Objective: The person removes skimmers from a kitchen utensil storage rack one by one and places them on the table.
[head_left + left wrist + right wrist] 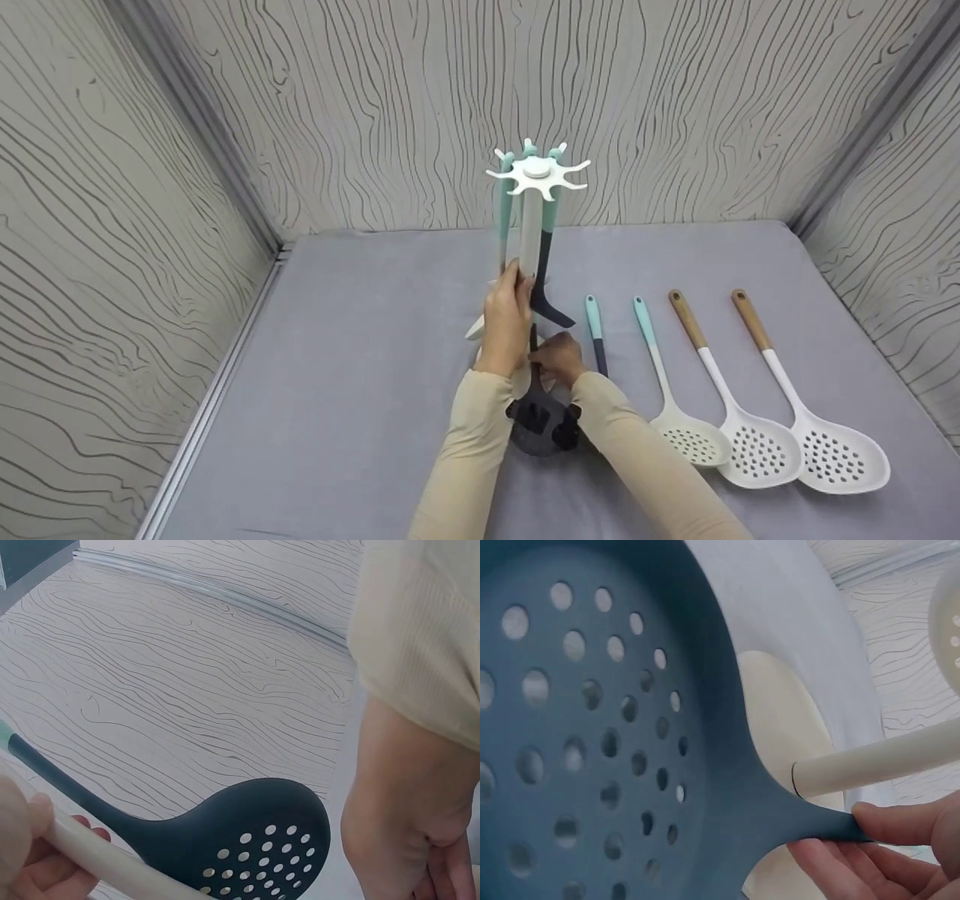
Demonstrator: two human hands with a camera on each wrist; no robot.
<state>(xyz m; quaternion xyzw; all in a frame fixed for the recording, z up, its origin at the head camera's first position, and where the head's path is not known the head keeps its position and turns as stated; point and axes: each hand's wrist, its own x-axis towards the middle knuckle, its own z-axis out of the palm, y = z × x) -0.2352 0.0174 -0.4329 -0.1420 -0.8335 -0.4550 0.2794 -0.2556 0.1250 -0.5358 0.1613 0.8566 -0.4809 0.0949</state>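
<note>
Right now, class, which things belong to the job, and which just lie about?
Job, seemingly: left hand gripping white rack; right hand pinching dark spoon; hanging utensils.

Lying about, apparently: half-hidden utensil; mint-handled white spoon; two wooden-handled spoons.

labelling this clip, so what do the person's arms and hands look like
The long, cream fabric left sleeve and matching right sleeve leave the left hand and right hand bare, with no gloves. Fine ribbing shows on the right sleeve up close.

Booth-like place | patterned walls (420, 97) (metal corner strips (204, 127)) | grey cloth (360, 337)
</note>
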